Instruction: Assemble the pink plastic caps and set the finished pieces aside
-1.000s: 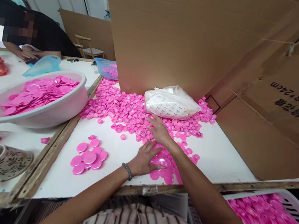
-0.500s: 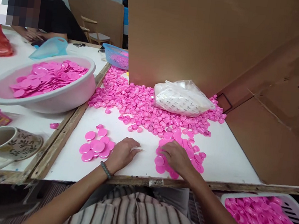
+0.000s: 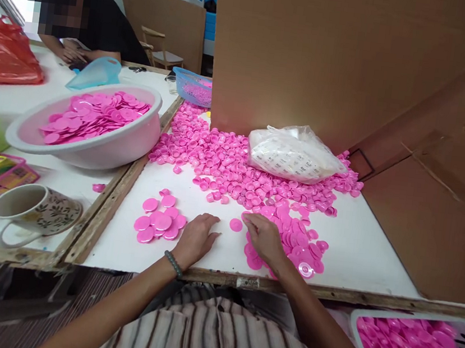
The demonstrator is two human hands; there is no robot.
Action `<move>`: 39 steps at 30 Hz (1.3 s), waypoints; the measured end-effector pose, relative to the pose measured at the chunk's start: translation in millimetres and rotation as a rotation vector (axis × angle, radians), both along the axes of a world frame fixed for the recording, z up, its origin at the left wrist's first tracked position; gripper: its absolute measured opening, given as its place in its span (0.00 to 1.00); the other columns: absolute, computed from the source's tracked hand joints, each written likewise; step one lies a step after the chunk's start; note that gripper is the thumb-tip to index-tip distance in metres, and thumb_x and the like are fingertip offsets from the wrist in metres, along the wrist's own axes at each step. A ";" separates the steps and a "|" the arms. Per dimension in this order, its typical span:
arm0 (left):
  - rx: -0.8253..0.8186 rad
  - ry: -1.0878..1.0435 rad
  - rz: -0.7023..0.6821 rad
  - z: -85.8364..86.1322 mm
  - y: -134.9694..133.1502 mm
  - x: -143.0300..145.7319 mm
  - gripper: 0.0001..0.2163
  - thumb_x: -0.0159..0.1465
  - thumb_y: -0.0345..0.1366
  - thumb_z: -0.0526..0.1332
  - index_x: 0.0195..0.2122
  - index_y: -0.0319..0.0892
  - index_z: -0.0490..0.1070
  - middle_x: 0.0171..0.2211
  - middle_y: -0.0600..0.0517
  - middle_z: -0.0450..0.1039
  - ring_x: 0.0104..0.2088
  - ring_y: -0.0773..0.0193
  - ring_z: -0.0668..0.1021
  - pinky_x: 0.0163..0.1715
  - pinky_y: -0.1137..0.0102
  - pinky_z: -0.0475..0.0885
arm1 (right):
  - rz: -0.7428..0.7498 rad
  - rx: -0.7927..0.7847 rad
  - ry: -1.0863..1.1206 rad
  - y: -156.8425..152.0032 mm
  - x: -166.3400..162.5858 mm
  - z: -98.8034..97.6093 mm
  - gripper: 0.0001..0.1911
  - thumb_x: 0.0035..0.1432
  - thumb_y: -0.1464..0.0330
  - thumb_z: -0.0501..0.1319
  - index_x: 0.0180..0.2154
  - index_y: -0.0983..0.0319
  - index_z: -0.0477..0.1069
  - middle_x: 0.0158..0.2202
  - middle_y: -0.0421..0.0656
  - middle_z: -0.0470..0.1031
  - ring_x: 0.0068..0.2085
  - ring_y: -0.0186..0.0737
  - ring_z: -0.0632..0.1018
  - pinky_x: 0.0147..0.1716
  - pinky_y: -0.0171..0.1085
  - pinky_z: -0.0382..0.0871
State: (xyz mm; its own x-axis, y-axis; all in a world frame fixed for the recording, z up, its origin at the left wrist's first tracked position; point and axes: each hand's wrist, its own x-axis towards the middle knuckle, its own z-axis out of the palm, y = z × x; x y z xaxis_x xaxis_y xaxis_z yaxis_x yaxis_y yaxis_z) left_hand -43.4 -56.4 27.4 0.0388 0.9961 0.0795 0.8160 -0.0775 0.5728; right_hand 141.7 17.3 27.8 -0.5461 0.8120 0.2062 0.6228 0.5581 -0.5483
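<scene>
Thumb and fingers parted, the left hand (image 3: 195,241) sits just inside the near edge of the white table (image 3: 360,240); the right hand (image 3: 267,240) faces it, its grip partly hidden, so whether it pinches anything cannot be told. Between them, close to the right fingertips, a lone pink disc (image 3: 235,225) lies flat, back from the near edge; whether skin meets it is unclear. Thin and glossy, it looks like light, stiff plastic, probably slippery and awkward to pick up flat, best taken by its rim between thumb and forefinger and unlikely to break under a gentle pinch. Under and beside the right hand spreads a loose pile of discs (image 3: 300,244); a smaller group of discs (image 3: 162,223) lies next to the left hand, toward the table's left edge. Small pink cups (image 3: 225,167) crowd the far side, where a clear plastic bag (image 3: 296,156) rests before upright cardboard (image 3: 292,63). Past the left edge stand a heaped basin (image 3: 134,148) and a flowered mug (image 3: 56,213).
</scene>
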 end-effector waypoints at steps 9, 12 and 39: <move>-0.007 0.019 -0.026 -2.2 23.1 18.2 0.14 0.57 0.29 0.55 0.45 0.39 0.64 0.37 0.47 0.70 0.39 0.58 0.71 0.40 0.65 0.67 | 0.194 0.213 -0.378 1.6 -15.4 -4.3 0.12 0.57 0.78 0.50 0.36 0.64 0.71 0.30 0.45 0.73 0.33 0.39 0.69 0.35 0.38 0.62; -0.007 0.013 0.048 -4.3 14.8 9.2 0.14 0.56 0.27 0.54 0.44 0.39 0.64 0.37 0.47 0.70 0.39 0.58 0.72 0.38 0.65 0.67 | 0.278 0.218 -0.311 -2.1 -26.6 -4.1 0.12 0.61 0.73 0.49 0.33 0.63 0.71 0.30 0.45 0.72 0.33 0.39 0.69 0.34 0.37 0.62; 0.057 -0.259 0.181 -30.1 14.4 -11.2 0.19 0.56 0.27 0.60 0.49 0.41 0.61 0.39 0.50 0.72 0.34 0.66 0.75 0.36 0.71 0.70 | 0.405 0.265 -0.352 1.7 -53.0 -8.9 0.16 0.60 0.78 0.45 0.40 0.64 0.69 0.46 0.49 0.67 0.41 0.42 0.69 0.36 0.39 0.68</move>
